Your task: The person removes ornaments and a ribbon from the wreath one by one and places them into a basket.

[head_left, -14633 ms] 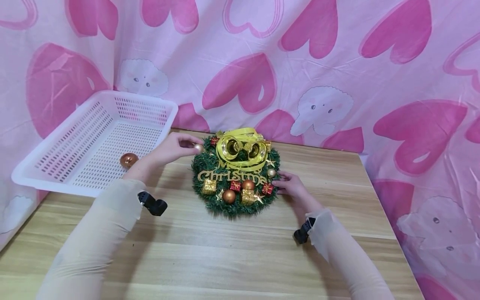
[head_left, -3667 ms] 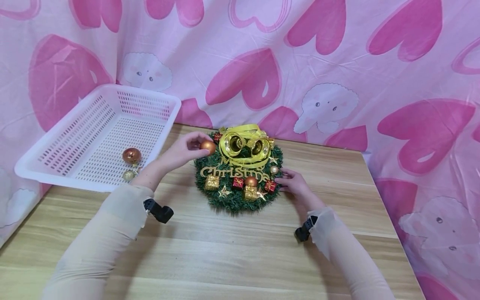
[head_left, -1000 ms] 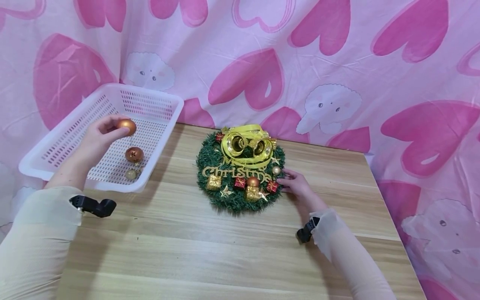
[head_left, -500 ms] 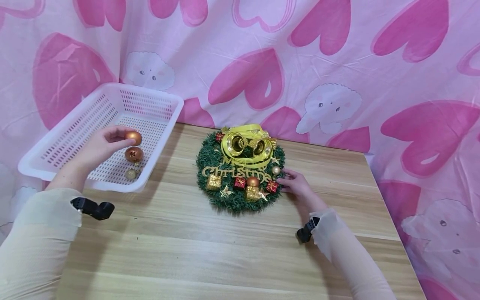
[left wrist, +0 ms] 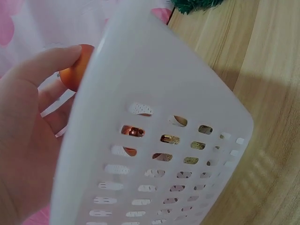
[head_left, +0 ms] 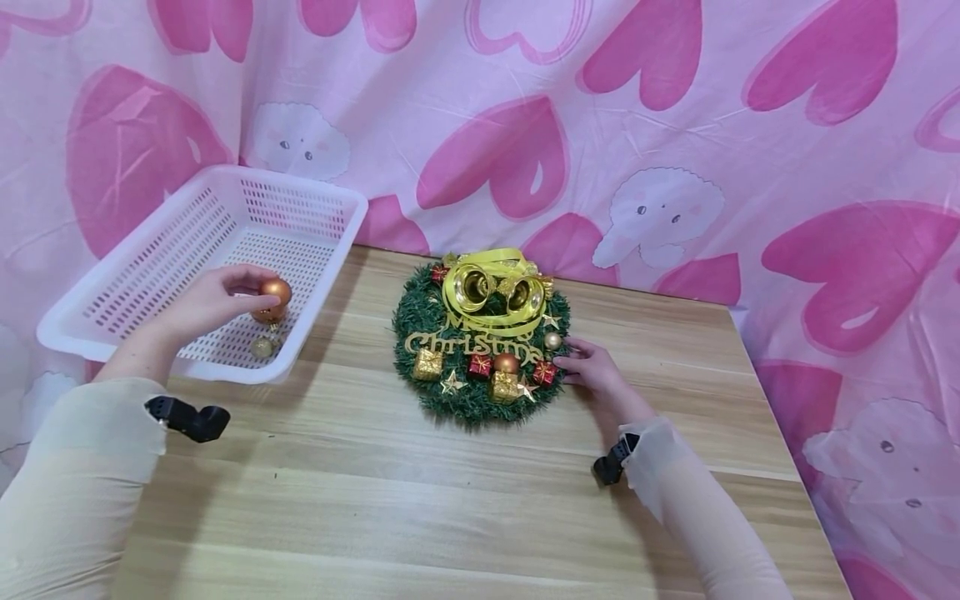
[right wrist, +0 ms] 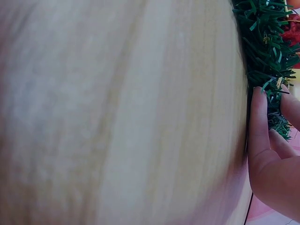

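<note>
My left hand (head_left: pixel 206 307) grips a copper-orange Christmas bauble (head_left: pixel 277 289) between thumb and fingers, inside the near right part of the white basket (head_left: pixel 292 237). Just beneath it lies a shinier copper bauble (head_left: pixel 267 316), mostly covered, with a small glittery gold bauble (head_left: pixel 262 347) nearer the front wall. In the left wrist view the basket's wall partly hides the held bauble (left wrist: pixel 76 70). My right hand (head_left: pixel 596 372) pinches the right edge of the green Christmas wreath (head_left: pixel 415 308), its fingers in the tinsel. The wreath lies flat and carries bells (head_left: pixel 474 287), gift boxes, stars and a gold sign.
The perforated basket stands at the back left of the wooden table (head_left: pixel 390 508). A pink heart-patterned curtain (head_left: pixel 480 158) hangs along the back and sides. The table's right edge runs beyond my right forearm.
My left hand has carried the copper-orange bauble from the wreath leftward and lowered it into the basket. A small gold bauble joined the basket earlier. My right hand stays at the wreath.
</note>
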A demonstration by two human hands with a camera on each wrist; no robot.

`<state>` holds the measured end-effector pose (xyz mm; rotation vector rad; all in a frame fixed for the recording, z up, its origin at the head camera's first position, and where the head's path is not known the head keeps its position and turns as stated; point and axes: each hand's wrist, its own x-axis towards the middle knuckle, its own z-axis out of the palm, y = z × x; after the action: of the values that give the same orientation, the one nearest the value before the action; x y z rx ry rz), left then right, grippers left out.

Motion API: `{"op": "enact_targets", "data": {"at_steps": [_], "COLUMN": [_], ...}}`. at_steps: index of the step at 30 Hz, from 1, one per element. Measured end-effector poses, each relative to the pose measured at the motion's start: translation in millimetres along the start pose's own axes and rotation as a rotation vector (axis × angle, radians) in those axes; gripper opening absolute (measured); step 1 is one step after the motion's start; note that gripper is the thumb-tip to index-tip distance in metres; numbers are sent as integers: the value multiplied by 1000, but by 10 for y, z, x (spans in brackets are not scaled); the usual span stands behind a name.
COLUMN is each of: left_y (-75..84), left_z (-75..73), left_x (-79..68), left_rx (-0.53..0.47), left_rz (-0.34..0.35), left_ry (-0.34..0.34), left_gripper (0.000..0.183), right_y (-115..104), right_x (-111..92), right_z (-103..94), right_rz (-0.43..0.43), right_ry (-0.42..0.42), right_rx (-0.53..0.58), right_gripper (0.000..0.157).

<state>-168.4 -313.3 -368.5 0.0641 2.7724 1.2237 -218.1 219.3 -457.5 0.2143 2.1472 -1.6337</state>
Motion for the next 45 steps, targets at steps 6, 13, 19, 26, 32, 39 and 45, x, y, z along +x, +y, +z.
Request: {"op": "enact_targets", "data": {"at_steps": [6, 13, 19, 26, 32, 39, 45], "left_y": [6, -6, 65, 324, 559, 703, 806], "left_z": [0, 13, 8, 47, 146, 260, 376], "left_x": [-4, 8, 26, 66, 128, 194, 284], "left_rx": [28, 37, 0, -71, -144, -195, -220], "left_rz": [-33, 4, 38, 64, 106, 129, 152], "left_ry": [-38, -40, 11, 10, 20, 19, -8], "left_gripper": [53, 49, 46, 46, 44, 43, 42], "right_y": [8, 25, 34, 26, 21, 24, 19], "right_x": [10, 24, 29, 24, 24, 30, 22], "right_z": [-2, -9, -16, -5, -1, 4, 8], "right_rz": [16, 9, -8, 3, 13, 6, 4], "right_ry": [8, 9, 8, 17, 9, 13, 20], "right_rx": [-5, -4, -17, -1, 3, 1, -12], "right_gripper": [67, 67, 66, 66, 67, 67, 66]}}
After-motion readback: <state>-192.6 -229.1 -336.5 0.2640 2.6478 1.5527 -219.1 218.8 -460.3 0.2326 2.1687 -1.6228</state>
